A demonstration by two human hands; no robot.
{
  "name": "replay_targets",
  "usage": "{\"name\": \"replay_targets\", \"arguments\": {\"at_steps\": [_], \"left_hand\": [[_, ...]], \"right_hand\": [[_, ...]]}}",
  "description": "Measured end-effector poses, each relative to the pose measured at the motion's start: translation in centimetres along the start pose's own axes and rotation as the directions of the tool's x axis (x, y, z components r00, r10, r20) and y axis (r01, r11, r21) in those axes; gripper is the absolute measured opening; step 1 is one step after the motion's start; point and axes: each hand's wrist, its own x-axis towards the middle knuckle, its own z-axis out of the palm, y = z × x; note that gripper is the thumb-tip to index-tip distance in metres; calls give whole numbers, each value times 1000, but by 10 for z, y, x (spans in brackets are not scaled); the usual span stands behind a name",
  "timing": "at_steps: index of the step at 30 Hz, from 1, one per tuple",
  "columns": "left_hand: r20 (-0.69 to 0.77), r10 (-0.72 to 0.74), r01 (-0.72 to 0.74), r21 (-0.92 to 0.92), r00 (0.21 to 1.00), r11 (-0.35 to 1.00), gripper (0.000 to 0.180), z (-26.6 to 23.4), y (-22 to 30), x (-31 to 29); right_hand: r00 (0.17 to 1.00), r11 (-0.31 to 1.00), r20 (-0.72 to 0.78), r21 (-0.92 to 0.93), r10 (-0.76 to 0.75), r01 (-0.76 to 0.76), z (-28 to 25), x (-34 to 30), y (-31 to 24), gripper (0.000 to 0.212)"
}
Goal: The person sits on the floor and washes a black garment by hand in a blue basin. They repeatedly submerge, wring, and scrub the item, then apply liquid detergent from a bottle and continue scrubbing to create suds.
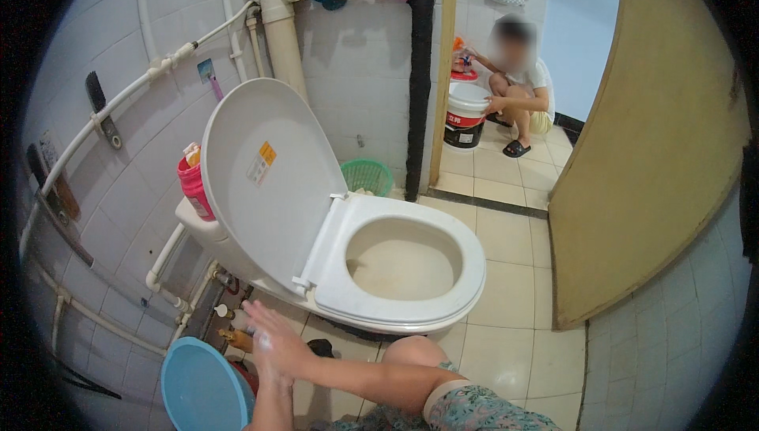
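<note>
My right hand (283,345) reaches in from the right, fingers stretched out toward the upper left. It lies across my left hand (269,369), whose forearm rises from the lower edge. The two touch, and most of the left hand's fingers are hidden or merge with the right's. A whitish film, like lather, shows on the skin. No tool is visible in either hand. Beside them on the left stands a light blue basin (204,387). Just behind the hands are a white pump bottle (229,316) and an amber bottle (237,340).
A white toilet (466,281) with its lid (265,170) raised stands ahead. A pink container (196,190) rests on its tank; a green basket (368,176) is behind. Beyond the yellow door (644,154), a person (522,83) squats by a white-lidded bucket (466,119). Pipes (130,99) line the left wall.
</note>
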Motion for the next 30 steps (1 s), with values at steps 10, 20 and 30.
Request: {"name": "replay_targets", "arguments": {"at_steps": [10, 20, 30], "left_hand": [[30, -34, 33, 44, 999, 998, 50, 0, -3, -6], [-52, -9, 12, 72, 999, 997, 50, 11, -3, -13], [-6, -62, 62, 61, 998, 996, 50, 4, -2, -9]], "right_hand": [[991, 991, -21, -7, 131, -131, -8, 12, 15, 39], [994, 999, -109, -33, -13, 10, -9, 15, 14, 38], [1000, 999, -17, -39, -16, 15, -5, 7, 3, 41]]}}
